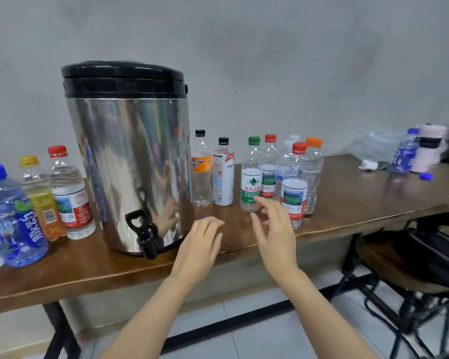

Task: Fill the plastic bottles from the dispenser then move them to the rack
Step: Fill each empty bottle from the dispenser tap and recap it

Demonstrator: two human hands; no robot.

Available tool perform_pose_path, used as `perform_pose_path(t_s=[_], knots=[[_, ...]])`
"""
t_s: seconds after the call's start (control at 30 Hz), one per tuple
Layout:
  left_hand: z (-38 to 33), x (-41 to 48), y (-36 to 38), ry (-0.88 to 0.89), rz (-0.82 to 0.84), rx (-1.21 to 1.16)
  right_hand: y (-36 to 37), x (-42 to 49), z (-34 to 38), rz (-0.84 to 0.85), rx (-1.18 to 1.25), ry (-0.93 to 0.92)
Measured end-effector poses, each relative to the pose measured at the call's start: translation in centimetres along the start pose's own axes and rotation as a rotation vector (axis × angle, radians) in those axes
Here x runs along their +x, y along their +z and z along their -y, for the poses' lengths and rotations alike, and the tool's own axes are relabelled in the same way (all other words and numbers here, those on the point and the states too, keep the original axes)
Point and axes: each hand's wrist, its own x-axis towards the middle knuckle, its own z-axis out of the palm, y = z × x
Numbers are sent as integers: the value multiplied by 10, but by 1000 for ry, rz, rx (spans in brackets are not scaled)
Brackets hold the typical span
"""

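Overhanging the table edge, left hand and right hand hover.

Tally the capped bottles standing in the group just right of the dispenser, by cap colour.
Black-cap bottles: 2
Green-cap bottle: 1
Red-cap bottles: 2
Orange-cap bottle: 1
White-cap bottles: 2
Total: 8

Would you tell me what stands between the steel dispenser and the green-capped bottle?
Two black-capped bottles stand there in the head view: the orange-labelled bottle and the white-labelled bottle.
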Motion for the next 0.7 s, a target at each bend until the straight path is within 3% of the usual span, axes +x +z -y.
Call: perform_pose_path(t_s=[0.27, 0.43, 0.7], knots=[[23, 11, 34, 103, 72, 159, 5, 57, -56, -212, -286, 303], [25, 10, 36, 68, 52, 108, 7, 88, -79, -217, -322, 616], [22, 10, 33, 35, 61, 136, 10, 96, -84, -144, -310, 694]])
